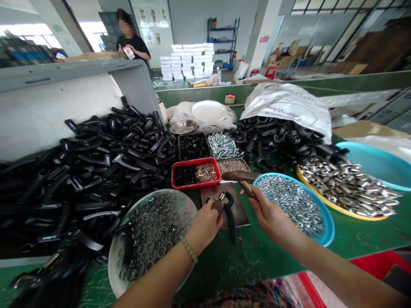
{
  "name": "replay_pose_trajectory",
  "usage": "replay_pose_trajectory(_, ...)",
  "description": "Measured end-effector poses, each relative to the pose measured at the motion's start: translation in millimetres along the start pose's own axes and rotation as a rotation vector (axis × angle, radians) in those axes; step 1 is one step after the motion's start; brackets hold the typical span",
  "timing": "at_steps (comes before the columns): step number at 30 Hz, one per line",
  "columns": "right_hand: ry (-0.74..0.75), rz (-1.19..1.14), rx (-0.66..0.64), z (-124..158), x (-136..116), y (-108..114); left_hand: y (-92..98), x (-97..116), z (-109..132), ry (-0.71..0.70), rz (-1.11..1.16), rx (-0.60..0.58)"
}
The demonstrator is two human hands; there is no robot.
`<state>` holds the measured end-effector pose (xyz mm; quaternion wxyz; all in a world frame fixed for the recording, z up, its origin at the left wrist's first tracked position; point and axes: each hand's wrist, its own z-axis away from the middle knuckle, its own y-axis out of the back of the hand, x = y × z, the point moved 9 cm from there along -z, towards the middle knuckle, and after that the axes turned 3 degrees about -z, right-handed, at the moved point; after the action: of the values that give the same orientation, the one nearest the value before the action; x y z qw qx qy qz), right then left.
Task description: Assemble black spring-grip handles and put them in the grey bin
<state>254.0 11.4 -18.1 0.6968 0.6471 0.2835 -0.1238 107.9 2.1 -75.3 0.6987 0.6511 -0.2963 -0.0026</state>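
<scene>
Got two bare forearms right up close in the head view, plus some patterned fabric between them along the bottom edge. Wearing a beaded bracelet on the left wrist.

On to the hands: got the left hand curled in, pinching a black ring-ended part between thumb and fingers, up near its loop. Also showing a shiny metal bit right by the fingertips. Can't tell the exact grip there, too much hidden. Holding that part over or on a dark metal plate on the green bench, with the tail end past the near edge; can't tell whether touching. Got the right hand wrapped tight round the handle of a hammer, with its head out beyond the loop, between a red tray and a blue basin.

Now for the clutter, and wow, loads of parts. Over to the left, a whitish bowl of thin metal rings, then a massive heap of black handles by a grey crate. Just behind the red tray, a pile of silvery screws. Off to the right, small shiny nuts in the blue basin, metal tubes in a yellow basin, and a white sack over more black parts. Way back, a person near stacked white boxes.
</scene>
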Motion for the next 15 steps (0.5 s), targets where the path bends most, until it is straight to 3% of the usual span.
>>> replay_pose_trajectory(4,-0.018,0.030,-0.093,4.7,2.9,-8.3,5.1,-5.3,5.9,0.052,0.046,0.012)
replay_pose_trajectory(6,0.033,-0.027,-0.040,13.0,-4.1,-3.4,24.5,-15.3,3.7,0.097,0.119,0.076)
replay_pose_trajectory(8,0.054,-0.049,0.002,22.6,-8.1,-1.4,56.4,-26.9,-9.5,0.128,0.174,0.206)
replay_pose_trajectory(10,0.027,0.010,-0.079,29.5,-6.5,-12.3,86.7,-31.1,-37.2,0.122,0.127,0.318)
replay_pose_trajectory(11,0.013,0.042,-0.135,31.7,-5.0,-18.8,94.0,-26.6,-57.1,0.087,0.047,0.316)
replay_pose_trajectory(13,0.004,0.039,-0.172,33.2,-4.0,-22.8,84.1,-9.6,-102.8,-0.004,-0.183,0.153)
replay_pose_trajectory(15,0.002,-0.039,-0.050,32.0,-3.4,-8.3,68.8,6.3,-140.8,-0.052,-0.237,0.072)
